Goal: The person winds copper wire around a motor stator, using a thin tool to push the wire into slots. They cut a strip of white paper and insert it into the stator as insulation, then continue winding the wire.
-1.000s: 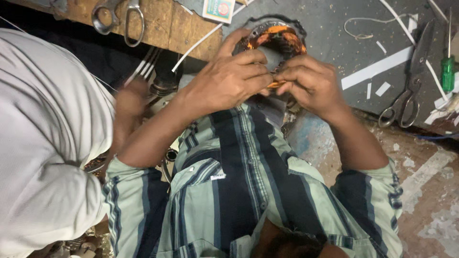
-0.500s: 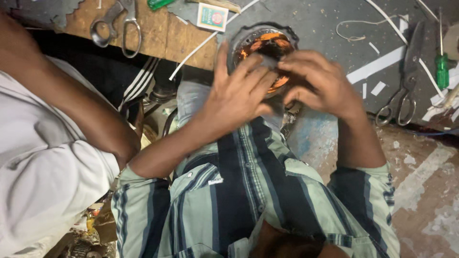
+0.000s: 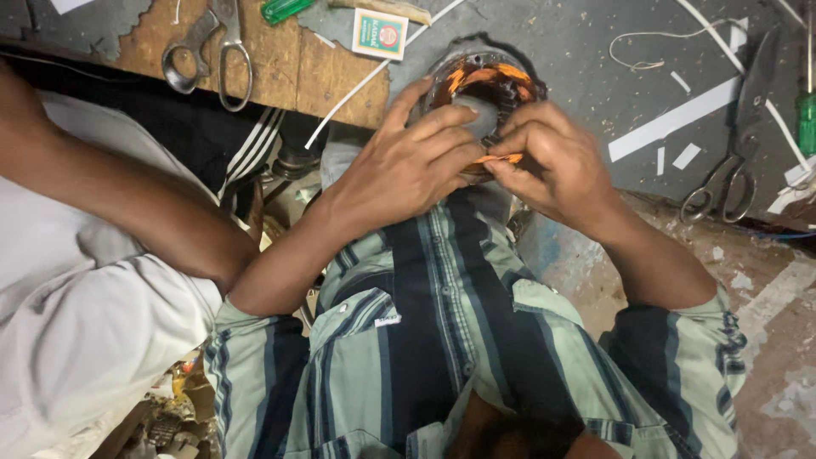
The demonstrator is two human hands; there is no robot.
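Note:
A round metal motor stator (image 3: 486, 78) with copper-orange windings lies at the edge of the grey bench. My left hand (image 3: 399, 166) lies over its near side, fingers spread across the rim and core, holding it steady. My right hand (image 3: 552, 166) is at the stator's near right edge. Its thumb and fingertips pinch a thin orange strip of winding (image 3: 503, 158). The fingertips of both hands meet there. My hands hide the near half of the stator.
Steel scissors (image 3: 208, 47) lie on a wooden board at the far left, darker scissors (image 3: 731, 174) at the right. A small printed box (image 3: 380, 34), green tool handles (image 3: 285, 8) and white strips (image 3: 676, 119) lie about. Another person's arm (image 3: 127, 204) and white shirt fill the left.
My left hand has opened its fingers and spread them over the stator. The other person's bare arm has come across the left side. My right hand has gone down to the near rim.

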